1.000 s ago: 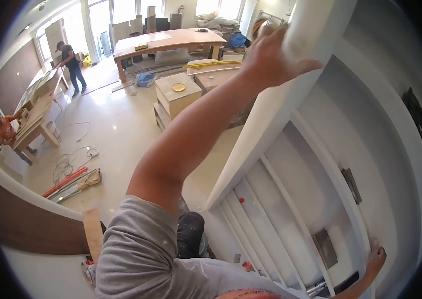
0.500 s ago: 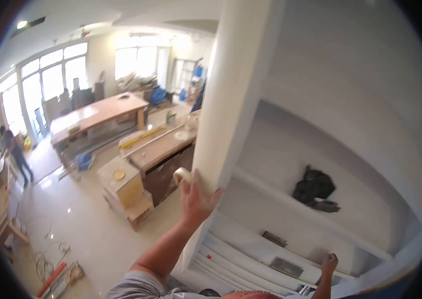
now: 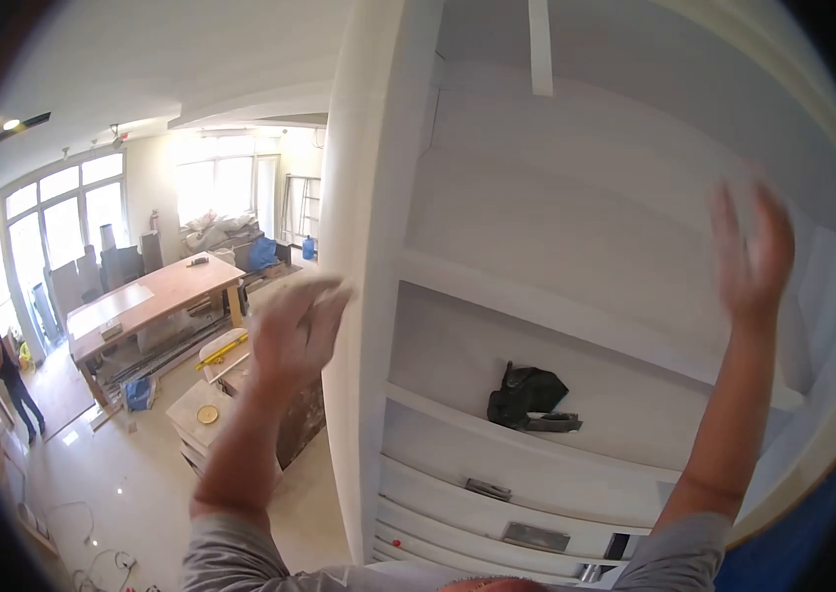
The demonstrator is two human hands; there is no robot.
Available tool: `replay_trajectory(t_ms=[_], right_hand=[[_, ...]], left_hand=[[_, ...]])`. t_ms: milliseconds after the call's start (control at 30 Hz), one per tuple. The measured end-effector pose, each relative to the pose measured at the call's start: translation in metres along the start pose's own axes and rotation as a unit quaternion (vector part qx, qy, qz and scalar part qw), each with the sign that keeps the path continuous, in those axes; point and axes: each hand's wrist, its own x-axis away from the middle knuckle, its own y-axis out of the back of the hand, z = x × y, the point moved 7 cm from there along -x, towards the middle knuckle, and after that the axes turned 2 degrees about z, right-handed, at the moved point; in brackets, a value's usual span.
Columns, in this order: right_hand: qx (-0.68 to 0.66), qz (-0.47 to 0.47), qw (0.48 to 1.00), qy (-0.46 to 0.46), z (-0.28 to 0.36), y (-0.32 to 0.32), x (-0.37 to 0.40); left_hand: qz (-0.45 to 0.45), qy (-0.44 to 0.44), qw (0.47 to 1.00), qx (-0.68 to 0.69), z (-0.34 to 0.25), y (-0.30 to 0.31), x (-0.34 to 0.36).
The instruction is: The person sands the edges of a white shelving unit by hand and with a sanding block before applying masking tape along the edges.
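My left hand (image 3: pixel 295 331) is raised beside the white column (image 3: pixel 364 197), at the left edge of the shelving. Its fingers point up and to the right and are smeared by motion; whether it holds anything cannot be made out. My right hand (image 3: pixel 756 247) is lifted in front of the upper right part of the white shelf unit (image 3: pixel 556 306), fingers apart and blurred, with nothing visible in it. A narrow pale strip (image 3: pixel 540 49) hangs down at the top, between the two hands and above them.
A dark cloth-like bundle (image 3: pixel 527 397) lies on a shelf, with flat metal pieces (image 3: pixel 536 536) lower down. Behind the column are a long worktable (image 3: pixel 166 296) and a smaller cabinet with a yellow level (image 3: pixel 223 350). A person (image 3: pixel 8 375) stands at far left.
My right hand has risen from the lower shelves and spread its fingers. My left hand has moved up and left; the tape roll it held is no longer visible. The view has shifted right and up.
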Motion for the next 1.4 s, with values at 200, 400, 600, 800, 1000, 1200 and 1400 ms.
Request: replay_trajectory(t_ms=[200,400,600,800,1000,1200,1400], right_hand=[[0.103,0.053,0.993,-0.023,-0.012,-0.075,-0.152],[0.066,0.012,0.997,-0.034,-0.022,-0.114,-0.176],[0.091,0.015,0.995,-0.048,-0.014,-0.114,-0.175],[0.149,0.057,0.985,-0.066,-0.010,-0.117,-0.175],[0.174,0.088,0.980,-0.051,-0.006,-0.121,-0.178],[0.211,0.095,0.971,-0.064,0.003,-0.125,-0.179],[0.228,0.128,0.961,-0.089,0.014,-0.127,-0.182]], left_hand=[[-0.030,-0.196,0.965,-0.175,-0.095,-0.008,-0.163],[0.081,-0.095,0.940,-0.318,-0.125,-0.033,-0.252],[-0.032,-0.181,0.938,-0.295,-0.142,-0.052,-0.277],[-0.203,-0.242,0.944,-0.099,-0.141,-0.041,-0.283],[-0.183,-0.055,0.971,0.146,-0.105,0.013,-0.321],[-0.164,0.023,0.945,0.281,-0.048,0.029,-0.355],[-0.010,0.031,0.954,0.296,-0.014,0.031,-0.380]])
